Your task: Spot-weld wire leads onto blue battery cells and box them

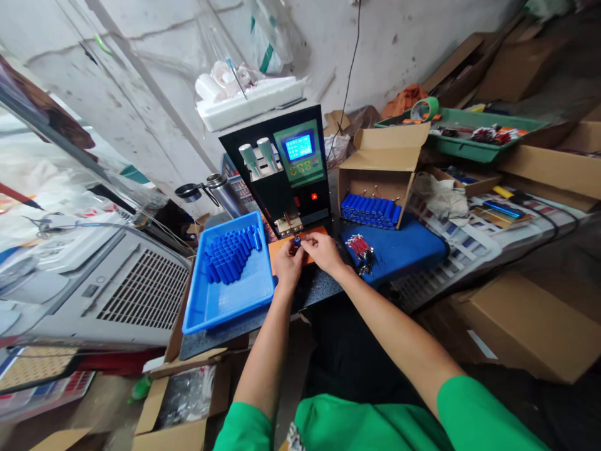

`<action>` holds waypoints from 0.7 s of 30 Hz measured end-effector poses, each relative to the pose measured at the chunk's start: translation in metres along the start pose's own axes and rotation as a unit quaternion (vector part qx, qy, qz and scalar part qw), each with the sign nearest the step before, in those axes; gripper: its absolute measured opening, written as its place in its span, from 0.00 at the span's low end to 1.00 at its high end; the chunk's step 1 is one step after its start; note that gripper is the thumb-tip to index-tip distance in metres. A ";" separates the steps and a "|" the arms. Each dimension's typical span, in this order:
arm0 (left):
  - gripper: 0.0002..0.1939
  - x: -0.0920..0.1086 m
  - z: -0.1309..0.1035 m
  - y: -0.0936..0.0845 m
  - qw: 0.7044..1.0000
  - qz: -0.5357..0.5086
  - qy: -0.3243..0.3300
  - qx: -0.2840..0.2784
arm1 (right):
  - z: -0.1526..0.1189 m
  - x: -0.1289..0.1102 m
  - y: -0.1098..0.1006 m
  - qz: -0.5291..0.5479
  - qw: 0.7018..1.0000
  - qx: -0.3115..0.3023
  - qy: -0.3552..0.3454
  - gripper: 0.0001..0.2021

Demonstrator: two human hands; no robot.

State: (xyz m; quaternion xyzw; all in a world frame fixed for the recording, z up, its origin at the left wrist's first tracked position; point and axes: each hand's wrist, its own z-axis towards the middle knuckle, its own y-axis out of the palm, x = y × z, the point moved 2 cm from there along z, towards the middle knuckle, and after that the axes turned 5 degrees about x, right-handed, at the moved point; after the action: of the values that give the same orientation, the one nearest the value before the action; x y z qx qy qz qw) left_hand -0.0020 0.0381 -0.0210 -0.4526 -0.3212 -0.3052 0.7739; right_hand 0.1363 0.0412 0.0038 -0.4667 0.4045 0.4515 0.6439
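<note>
A small blue cylinder (297, 240) is pinched between my two hands at the foot of a black machine (300, 188) with a lit screen. My left hand (287, 263) has its fingers closed on the cylinder's left side, and my right hand (323, 249) closes on it from the right. Both are over an orange plate (278, 249), just below the machine's metal tips. A blue tray (244, 300) to the left holds many upright blue cylinders (228, 257). Red and black wire pieces (360, 250) lie right of my right hand.
An open cardboard box (380, 161) with blue cylinders stands right of the machine on a blue surface (417, 247). A steel flask (228, 195) stands behind the tray. A green tray (474, 149) is at the back right.
</note>
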 end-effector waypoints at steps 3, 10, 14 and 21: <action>0.11 0.003 -0.004 -0.001 0.998 0.058 0.028 0.014 | -0.003 -0.007 -0.003 -0.033 0.999 -0.009 -0.010 0.09; 0.07 0.005 -0.007 -0.001 0.978 0.171 0.118 0.035 | -0.007 -0.016 -0.006 -0.076 0.997 -0.001 -0.007 0.18; 0.12 0.005 -0.002 -0.001 0.976 0.158 0.145 0.045 | -0.004 -0.009 -0.001 0.030 0.996 -0.021 0.087 0.19; 0.17 0.007 0.002 -0.004 0.986 0.087 0.131 0.050 | 0.008 0.031 -0.054 0.138 0.978 0.130 0.083 0.23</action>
State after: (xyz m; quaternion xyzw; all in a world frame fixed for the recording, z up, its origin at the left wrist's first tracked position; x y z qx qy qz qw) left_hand -0.0015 0.0367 -0.0131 -0.3957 -0.1917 -0.2770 0.8544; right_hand 0.1977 0.0470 -0.0109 -0.3544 0.5727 0.4392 0.5945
